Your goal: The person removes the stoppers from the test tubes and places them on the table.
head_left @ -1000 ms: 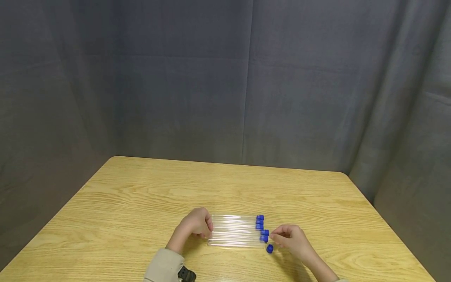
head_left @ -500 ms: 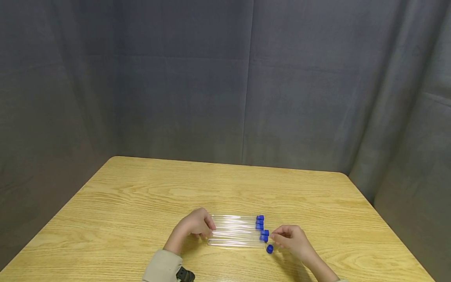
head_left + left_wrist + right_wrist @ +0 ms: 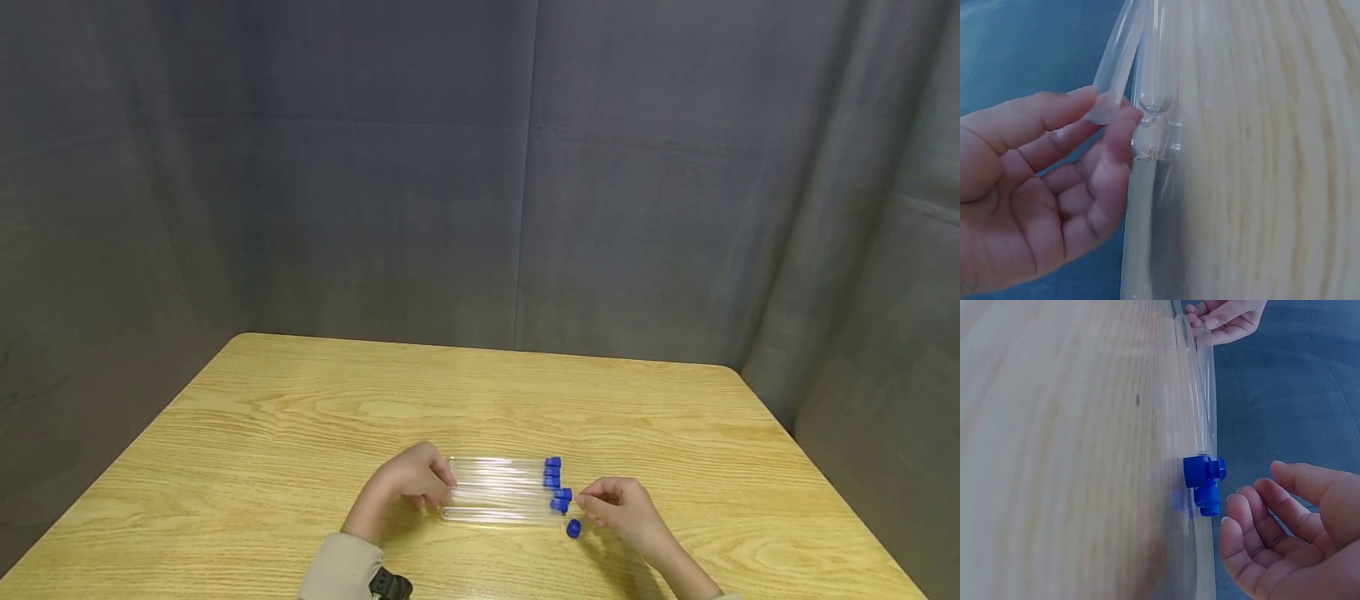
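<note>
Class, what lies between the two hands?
In the head view, clear tubes and blue caps lie between the left hand and right hand.

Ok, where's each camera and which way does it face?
Head: on the head, facing forward and down at the table; left hand, right hand and left sleeve show.
Left wrist: on that wrist, facing the left hand pinching a clear tube.
Right wrist: on that wrist, facing the right hand beside blue caps; left hand at top.
Shared: blue caps, in head and right wrist.
</note>
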Demonstrator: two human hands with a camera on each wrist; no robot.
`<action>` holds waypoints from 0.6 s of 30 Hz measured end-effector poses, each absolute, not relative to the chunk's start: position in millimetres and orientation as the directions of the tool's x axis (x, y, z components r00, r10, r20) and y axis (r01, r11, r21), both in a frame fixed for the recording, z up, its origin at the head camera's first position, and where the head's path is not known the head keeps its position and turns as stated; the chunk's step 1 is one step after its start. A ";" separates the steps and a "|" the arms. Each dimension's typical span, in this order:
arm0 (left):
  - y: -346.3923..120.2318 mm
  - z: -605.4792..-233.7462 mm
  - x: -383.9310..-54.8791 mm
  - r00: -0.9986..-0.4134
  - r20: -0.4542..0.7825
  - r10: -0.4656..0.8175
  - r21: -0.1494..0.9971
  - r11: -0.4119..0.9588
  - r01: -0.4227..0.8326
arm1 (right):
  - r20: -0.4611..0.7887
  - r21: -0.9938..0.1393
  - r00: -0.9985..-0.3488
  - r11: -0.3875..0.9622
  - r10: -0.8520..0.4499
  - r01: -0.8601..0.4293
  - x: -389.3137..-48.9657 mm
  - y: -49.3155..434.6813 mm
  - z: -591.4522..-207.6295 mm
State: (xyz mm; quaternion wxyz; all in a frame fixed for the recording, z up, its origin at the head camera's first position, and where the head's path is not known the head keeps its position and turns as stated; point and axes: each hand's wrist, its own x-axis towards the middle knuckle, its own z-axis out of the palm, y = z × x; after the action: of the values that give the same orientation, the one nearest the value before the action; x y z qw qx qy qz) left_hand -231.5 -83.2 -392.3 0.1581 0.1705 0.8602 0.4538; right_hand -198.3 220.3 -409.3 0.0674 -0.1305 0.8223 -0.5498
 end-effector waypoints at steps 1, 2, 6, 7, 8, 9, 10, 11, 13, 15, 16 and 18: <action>-83.8 -392.3 -231.9 -0.891 -0.117 0.439 0.848 0.511 0.141 | 0.033 -0.921 -0.957 0.362 -0.288 -0.141 -198.4 220.5 -409.6; -84.2 -392.1 -232.1 -0.890 -0.117 0.441 0.863 0.488 0.129 | 0.032 -0.921 -0.957 0.364 -0.287 -0.140 -198.5 220.6 -409.5; -85.7 -392.1 -233.1 -0.878 -0.129 0.462 0.921 0.384 0.067 | 0.036 -0.919 -0.958 0.368 -0.285 -0.144 -198.6 220.7 -409.6; -85.9 -392.0 -233.2 -0.874 -0.133 0.468 0.930 0.364 0.054 | 0.036 -0.918 -0.958 0.369 -0.283 -0.143 -198.6 220.7 -409.6; -86.1 -392.3 -233.3 -0.870 -0.137 0.475 0.938 0.345 0.041 | 0.036 -0.919 -0.959 0.368 -0.283 -0.143 -198.5 220.6 -409.5; -86.3 -392.9 -233.4 -0.866 -0.140 0.480 0.943 0.330 0.030 | 0.036 -0.919 -0.959 0.367 -0.282 -0.142 -198.4 220.6 -409.4; -86.3 -393.4 -233.8 -0.862 -0.145 0.486 0.949 0.314 0.017 | 0.034 -0.920 -0.959 0.367 -0.280 -0.140 -198.4 220.7 -409.6; -86.3 -393.8 -234.1 -0.859 -0.147 0.490 0.952 0.305 0.011 | 0.035 -0.920 -0.960 0.366 -0.279 -0.140 -198.4 220.8 -409.6; -86.1 -394.6 -234.5 -0.853 -0.152 0.500 0.956 0.293 0.002 | 0.038 -0.922 -0.959 0.361 -0.281 -0.142 -198.1 221.0 -410.0; -86.1 -395.1 -234.8 -0.845 -0.154 0.512 0.961 0.278 -0.007 | 0.039 -0.923 -0.959 0.358 -0.282 -0.143 -197.7 221.1 -409.9; -86.0 -395.1 -235.0 -0.840 -0.155 0.520 0.963 0.270 -0.010 | 0.037 -0.923 -0.960 0.358 -0.278 -0.139 -197.5 221.1 -409.7; -85.8 -394.8 -234.9 -0.832 -0.152 0.534 0.967 0.256 -0.012 | 0.032 -0.926 -0.962 0.353 -0.270 -0.130 -196.8 220.9 -409.1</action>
State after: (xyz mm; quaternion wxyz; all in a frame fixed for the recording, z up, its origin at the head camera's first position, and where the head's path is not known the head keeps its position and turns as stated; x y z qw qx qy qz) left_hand -234.9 -85.8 -394.8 0.2334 0.1722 0.7572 0.5852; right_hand -196.8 220.9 -409.1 0.0633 -0.1219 0.8202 -0.5554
